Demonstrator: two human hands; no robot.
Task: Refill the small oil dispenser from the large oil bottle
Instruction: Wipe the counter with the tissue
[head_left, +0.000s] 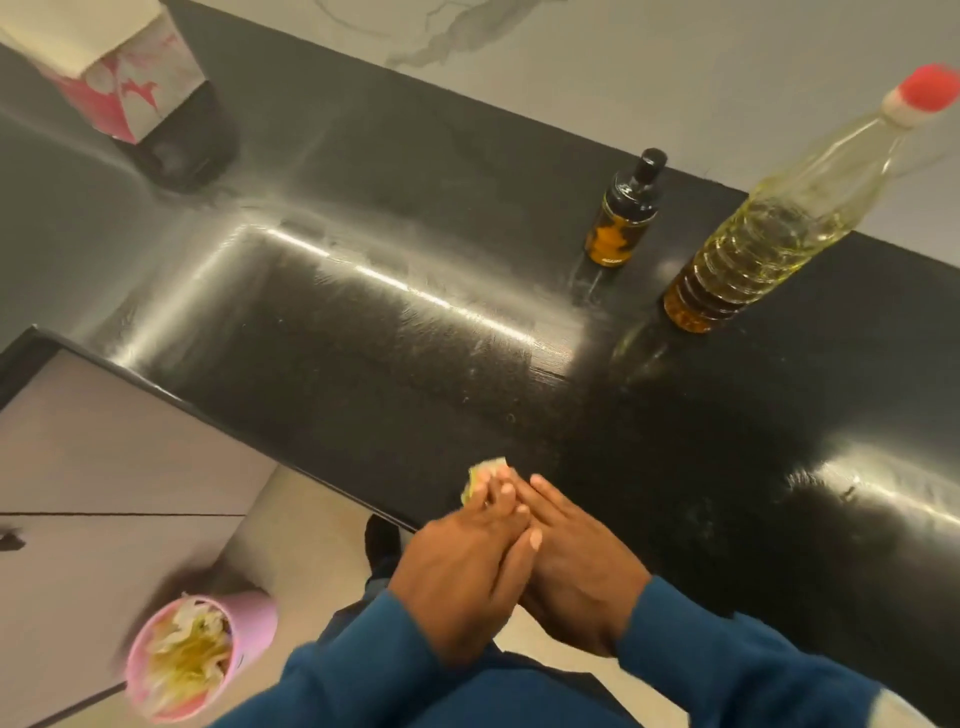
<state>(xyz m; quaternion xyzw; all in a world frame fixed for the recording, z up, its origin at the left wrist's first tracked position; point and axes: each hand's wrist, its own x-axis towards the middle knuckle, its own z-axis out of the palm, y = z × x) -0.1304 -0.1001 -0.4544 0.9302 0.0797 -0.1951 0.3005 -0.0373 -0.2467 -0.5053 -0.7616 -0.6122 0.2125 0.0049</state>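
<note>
Single head-worn view, wide-angle. Looks forward and steeply down, tilted, across the black desk. Close above both hands.

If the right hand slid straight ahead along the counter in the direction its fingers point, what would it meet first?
Nothing nearby: the right hand points up-left across bare black counter. The small oil dispenser and large oil bottle stand off to the right of that line, though depth is hard to judge.
</note>
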